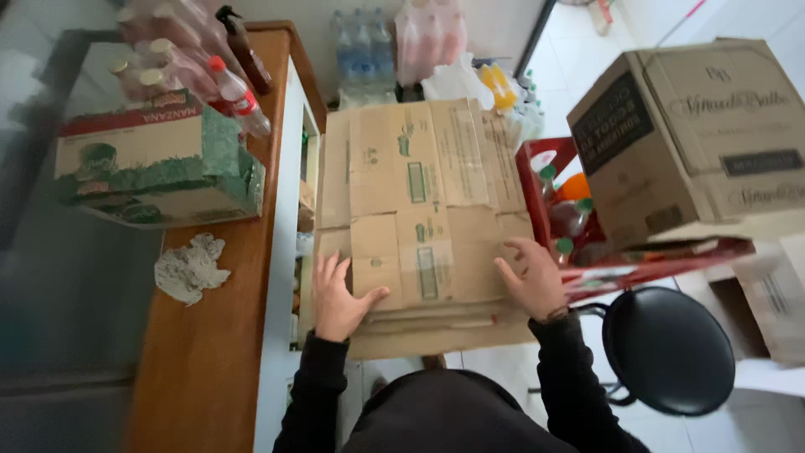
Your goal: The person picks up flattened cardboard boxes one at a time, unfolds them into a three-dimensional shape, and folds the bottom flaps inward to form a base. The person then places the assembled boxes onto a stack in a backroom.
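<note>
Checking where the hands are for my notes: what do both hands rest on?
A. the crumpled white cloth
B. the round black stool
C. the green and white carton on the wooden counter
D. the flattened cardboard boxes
D: the left hand and the right hand both lie flat, fingers spread, on the flattened cardboard boxes, apart from the carton, stool and cloth.

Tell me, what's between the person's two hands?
Only the flattened cardboard box that both hands press on: the left hand and right hand lie flat on it, bare cardboard between, in the head view.
</note>
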